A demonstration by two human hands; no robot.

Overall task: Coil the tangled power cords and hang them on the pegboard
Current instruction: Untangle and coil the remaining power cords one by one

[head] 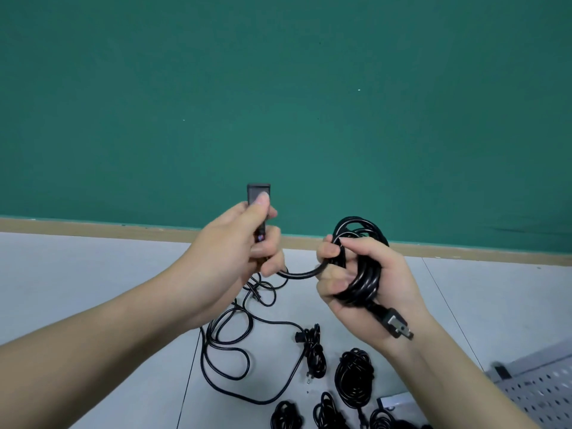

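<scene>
My right hand [365,274] grips a black power cord wound into a coil [360,239]; its pronged plug [396,326] sticks out below the palm. A short length of the same cord [298,274] runs left to my left hand [244,243], which holds the cord's black connector end [258,193] upright, thumb pressed on its face. Both hands are raised above the grey floor. A loose, uncoiled black cord [226,345] sprawls on the floor beneath them. The grey pegboard [544,388] lies at the lower right corner.
Several coiled black cords [354,377] lie on the floor near the bottom edge, one bundle [314,351] joined to the loose cord. A green wall [278,103] with a tan skirting strip [123,229] rises behind.
</scene>
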